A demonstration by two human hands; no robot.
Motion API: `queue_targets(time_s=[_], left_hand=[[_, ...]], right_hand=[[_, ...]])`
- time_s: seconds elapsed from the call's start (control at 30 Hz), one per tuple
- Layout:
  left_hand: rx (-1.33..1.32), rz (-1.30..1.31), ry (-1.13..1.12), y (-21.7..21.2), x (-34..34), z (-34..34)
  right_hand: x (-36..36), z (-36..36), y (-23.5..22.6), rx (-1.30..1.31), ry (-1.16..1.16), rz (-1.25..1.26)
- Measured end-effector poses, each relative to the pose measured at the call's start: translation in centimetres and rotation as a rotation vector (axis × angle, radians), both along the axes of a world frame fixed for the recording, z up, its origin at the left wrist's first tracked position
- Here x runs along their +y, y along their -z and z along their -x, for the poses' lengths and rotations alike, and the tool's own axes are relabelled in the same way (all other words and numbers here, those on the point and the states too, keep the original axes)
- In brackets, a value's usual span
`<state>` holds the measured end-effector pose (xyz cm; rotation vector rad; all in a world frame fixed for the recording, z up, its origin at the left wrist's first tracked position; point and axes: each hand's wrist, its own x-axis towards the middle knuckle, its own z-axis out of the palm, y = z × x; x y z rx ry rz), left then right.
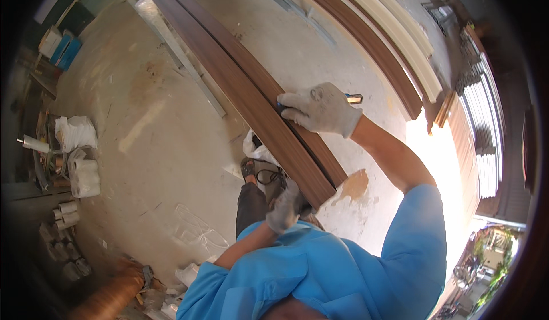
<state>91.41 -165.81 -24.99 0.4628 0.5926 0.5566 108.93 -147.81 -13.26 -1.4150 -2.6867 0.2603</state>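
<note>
Two long brown wood-grain boards (251, 105) lie side by side, running from the far left toward me, with a dark gap between them. My right hand (320, 109), in a pale work glove, is closed over the right-hand board near that gap. A slim tool (355, 98) with a blue and orange end sticks out behind the glove, and a bit of blue shows at the fingertips; its exact kind is hidden. My left hand (284, 210), gloved too, is low beside the boards' near end. Motion smears it, and its fingers cannot be made out.
Brown and cream profiles (394, 51) stand at the right. A metal rail (209, 94) of the support shows left of the boards. White wrapped rolls (84, 174) are stacked at the left, near a blue box (66, 51). A dark cable (269, 176) hangs near my foot.
</note>
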Motion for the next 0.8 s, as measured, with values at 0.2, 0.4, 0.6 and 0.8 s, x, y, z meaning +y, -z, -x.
queue_targets(time_s=[0.2,0.4,0.6,0.8], left_hand=[[-0.141,0.012,-0.013,-0.6,1.0,-0.3],[-0.069,-0.034,-0.115,-2.0,0.6,-1.4],[-0.229,-0.030,-0.126,0.1,0.7,-0.7],[0.131,-0.336,-0.333,5.3,0.9,-0.7]], right_hand=[[-13.3,-4.4,0.2,0.005,0.064,-0.063],[-17.9,-5.9,0.4,-0.038,0.136,-0.030],[-17.0,-6.7,0.4,0.277,0.317,0.156],[-16.2,-4.9,0.3,-0.021,0.199,-0.048]])
